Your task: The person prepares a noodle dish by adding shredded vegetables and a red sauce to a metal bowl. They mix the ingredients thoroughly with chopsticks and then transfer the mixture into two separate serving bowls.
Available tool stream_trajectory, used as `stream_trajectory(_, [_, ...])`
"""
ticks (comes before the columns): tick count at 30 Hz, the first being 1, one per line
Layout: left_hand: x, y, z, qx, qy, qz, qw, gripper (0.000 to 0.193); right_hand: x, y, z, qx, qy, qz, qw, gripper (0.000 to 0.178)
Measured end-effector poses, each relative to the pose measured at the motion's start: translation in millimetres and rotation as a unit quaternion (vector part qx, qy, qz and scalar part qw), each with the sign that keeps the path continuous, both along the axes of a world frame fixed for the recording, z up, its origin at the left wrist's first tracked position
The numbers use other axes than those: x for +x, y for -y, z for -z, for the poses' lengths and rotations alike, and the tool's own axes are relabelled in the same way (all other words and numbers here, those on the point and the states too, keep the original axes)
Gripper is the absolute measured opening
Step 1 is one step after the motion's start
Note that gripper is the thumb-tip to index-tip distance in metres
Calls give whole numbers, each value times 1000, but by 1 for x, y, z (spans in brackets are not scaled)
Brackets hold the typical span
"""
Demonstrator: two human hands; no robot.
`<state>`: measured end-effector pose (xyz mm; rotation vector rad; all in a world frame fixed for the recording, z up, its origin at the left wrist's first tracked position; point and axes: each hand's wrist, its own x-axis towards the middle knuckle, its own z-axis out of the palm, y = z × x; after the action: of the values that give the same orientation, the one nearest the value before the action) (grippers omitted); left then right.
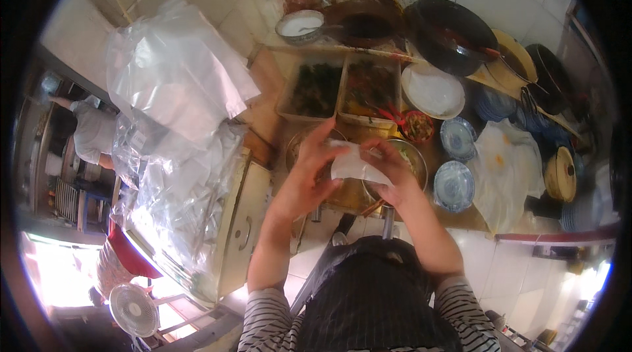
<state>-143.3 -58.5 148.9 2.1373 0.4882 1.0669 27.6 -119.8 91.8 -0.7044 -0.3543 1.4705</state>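
Observation:
A small, thin white sheet (355, 166), slightly see-through, is stretched between my two hands above the counter. My left hand (308, 171) has its thumb and finger at the sheet's left edge, with another finger raised away. On the other side, my right hand (399, 177) grips the sheet's right end with curled fingers and thumb. Partly hidden behind my right hand is a round metal bowl (421, 166) with pale food in it. Another metal bowl (289, 151) shows behind my left hand. Whether the sheet is a bag or a wrapper, I cannot tell.
Two food trays, one with dark greens (315, 88), the other with mixed food (370, 85), lie beyond my hands. Red-handled tongs (393, 115) rest by a small bowl (418, 127). Blue-patterned plates (454, 186) stand right, clear plastic bags (178, 82) left. A dark wok (447, 32) sits behind.

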Motion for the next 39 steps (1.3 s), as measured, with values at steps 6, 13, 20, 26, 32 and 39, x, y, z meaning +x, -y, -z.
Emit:
stream_trajectory(6, [-4, -6, 10, -99, -65, -66, 991, 20, 4, 6, -20, -50, 47, -97, 993, 24])
stream_trajectory(13, [-4, 4, 12, -175, -18, -133, 975, 11, 13, 1, -43, 42, 538, -175, 824, 23])
stream_trajectory(20, [-21, -5, 33, -224, 3, -119, 967, 15, 9, 8, -67, 153, 523, -215, 811, 36])
stream_trajectory(26, [-33, -20, 40, -183, 49, 23, 982, 29, -14, -17, -56, 276, 617, -59, 734, 13])
stream_trajectory(32, [-52, -20, 4, -6, -114, -44, 992, 19, -30, -28, -54, 257, 727, -27, 636, 14])
stream_trajectory(39, [-55, -26, 4, 76, -178, -59, 979, 10, -41, -41, -48, 238, 744, -80, 620, 15])
